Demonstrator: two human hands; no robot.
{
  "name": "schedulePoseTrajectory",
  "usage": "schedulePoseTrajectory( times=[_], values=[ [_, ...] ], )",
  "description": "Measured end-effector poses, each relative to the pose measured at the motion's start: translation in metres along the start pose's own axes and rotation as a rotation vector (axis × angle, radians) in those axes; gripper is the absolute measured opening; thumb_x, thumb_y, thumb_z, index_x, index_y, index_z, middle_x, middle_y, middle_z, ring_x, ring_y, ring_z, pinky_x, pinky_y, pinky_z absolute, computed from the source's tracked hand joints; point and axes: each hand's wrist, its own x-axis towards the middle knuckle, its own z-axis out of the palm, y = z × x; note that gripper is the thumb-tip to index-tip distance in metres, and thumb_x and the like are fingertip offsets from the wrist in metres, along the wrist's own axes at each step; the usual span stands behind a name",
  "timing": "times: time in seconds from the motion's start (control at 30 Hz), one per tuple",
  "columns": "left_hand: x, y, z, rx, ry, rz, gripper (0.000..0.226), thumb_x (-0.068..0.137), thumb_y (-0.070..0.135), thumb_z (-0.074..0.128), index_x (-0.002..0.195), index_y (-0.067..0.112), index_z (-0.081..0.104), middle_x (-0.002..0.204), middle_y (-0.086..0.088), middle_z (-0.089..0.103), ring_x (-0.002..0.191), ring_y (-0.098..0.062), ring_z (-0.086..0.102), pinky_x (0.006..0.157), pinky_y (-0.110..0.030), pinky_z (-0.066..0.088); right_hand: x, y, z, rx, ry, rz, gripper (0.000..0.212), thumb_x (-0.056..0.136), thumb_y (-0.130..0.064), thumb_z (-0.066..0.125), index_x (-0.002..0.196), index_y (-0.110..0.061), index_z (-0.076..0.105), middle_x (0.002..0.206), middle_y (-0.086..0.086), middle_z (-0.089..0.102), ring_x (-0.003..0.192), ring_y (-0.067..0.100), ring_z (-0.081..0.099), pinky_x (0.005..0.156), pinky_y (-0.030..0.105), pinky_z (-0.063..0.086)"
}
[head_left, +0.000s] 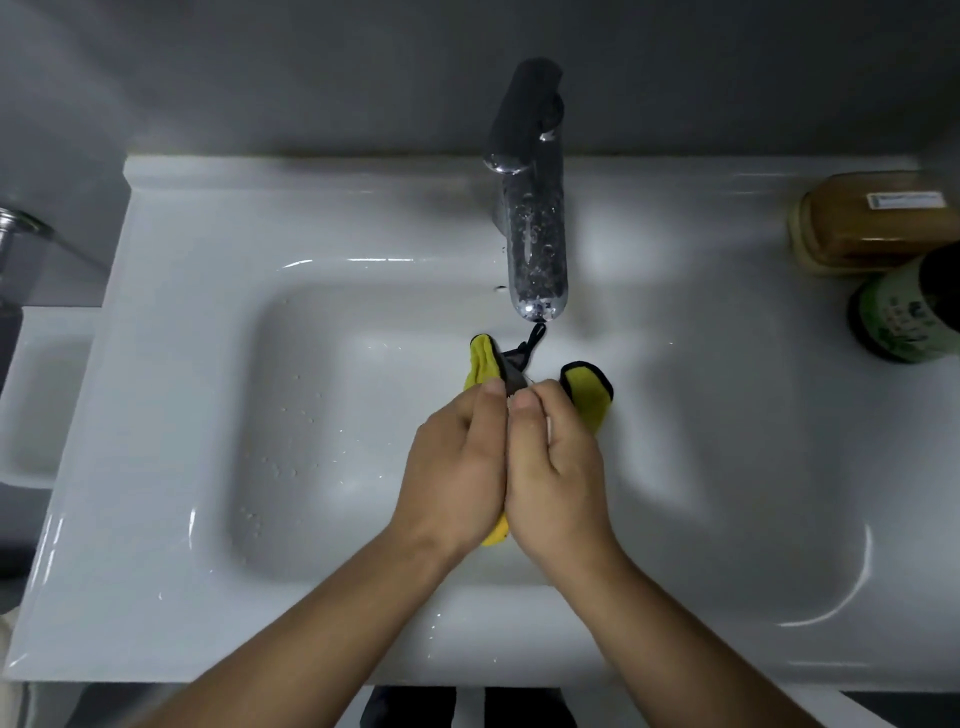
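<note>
Cloth (587, 397), yellow with black trim, is squeezed between the left hand (457, 467) and right hand (558, 467) over the sink (208, 234), just in front of the tap (535, 234). Both hands curl round it, thumbs pinching its top. The palms hide most of it, leaving two lobes, a black loop and a bottom tip showing. Right of the tap, a soap box (878, 223) and jar (904, 317) are cut off by the frame.

Most of the yellow cloth (587, 400) is hidden between the left hand (457, 467) and right hand (558, 467); their fingers are out of sight. At the sink's (208, 218) far right corner, the picture's edge cuts off a green jar (898, 317), and the soap box (872, 234) label is unreadably small.
</note>
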Motion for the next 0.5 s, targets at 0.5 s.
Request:
schedulePoseTrajectory(
  times=[0.5],
  values=[
    [-0.005,-0.001,-0.009,-0.029,0.105,0.148,0.039,0.104,0.034,0.042,0.066,0.026,0.045,0.056,0.014,0.052,0.052,-0.003,0.047,0.050,-0.019,0.037,-0.001,-0.031,-0.016,0.255,-0.112,0.356,0.032,0.100,-0.043,0.052,0.082,-0.023,0.070,0.073,-0.004,0.074,0.068,0.011,0.070,0.057,0.026,0.054]
  ],
)
